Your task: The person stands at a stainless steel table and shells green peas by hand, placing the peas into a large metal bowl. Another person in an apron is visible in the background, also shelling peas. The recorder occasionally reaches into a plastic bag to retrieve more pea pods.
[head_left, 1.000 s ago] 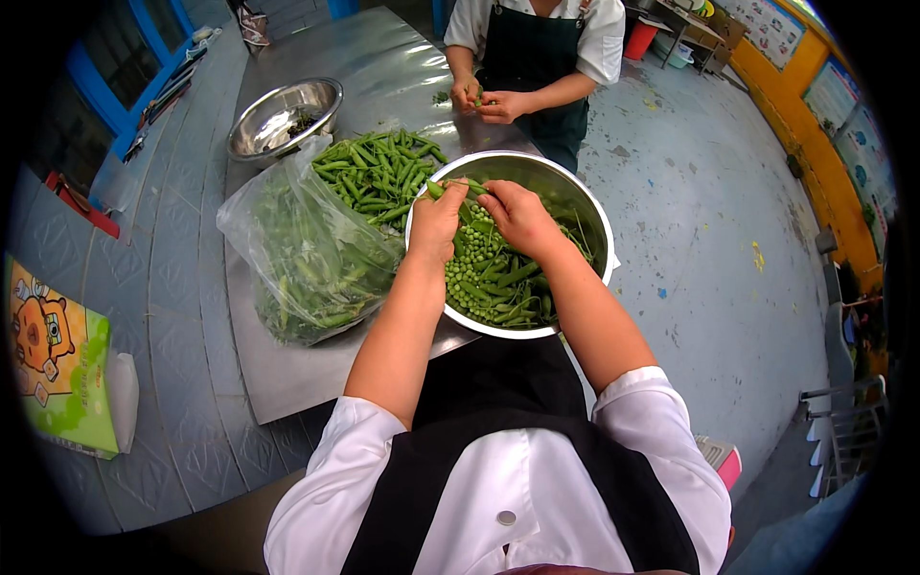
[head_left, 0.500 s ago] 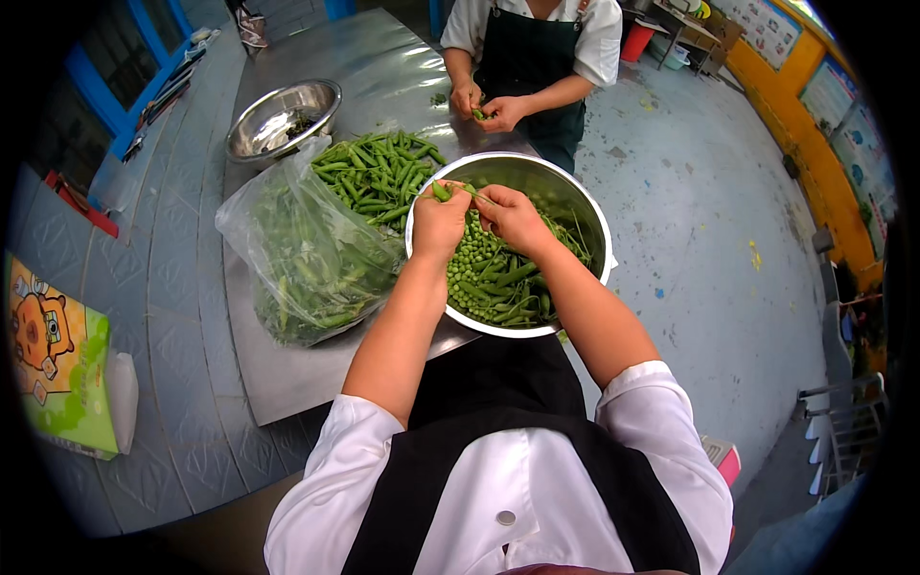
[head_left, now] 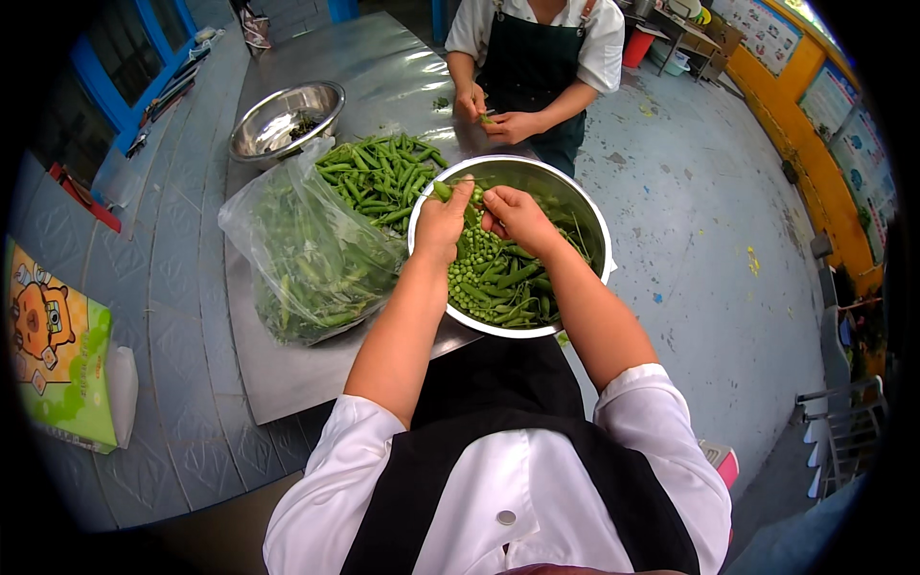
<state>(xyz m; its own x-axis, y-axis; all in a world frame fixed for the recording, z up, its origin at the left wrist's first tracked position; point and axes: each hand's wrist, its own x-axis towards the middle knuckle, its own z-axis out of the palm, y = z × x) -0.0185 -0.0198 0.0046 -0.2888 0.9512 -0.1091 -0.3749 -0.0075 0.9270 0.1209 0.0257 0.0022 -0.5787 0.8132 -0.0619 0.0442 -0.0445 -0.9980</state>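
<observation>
One-handed, pinched a green pod (head_left: 442,191) with the left hand (head_left: 440,228) by the far left edge of the steel bowl (head_left: 580,206); curled the right hand (head_left: 520,218) close, but could not tell if gripping too. Could have popped peas (head_left: 470,247) outside by squeezing too hard there.

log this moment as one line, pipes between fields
left hand: holds pod | right hand: beside pod, fingers bent | beneath hands: bowl of peas and pods | left of bowl: bag, pod heap on table
</observation>
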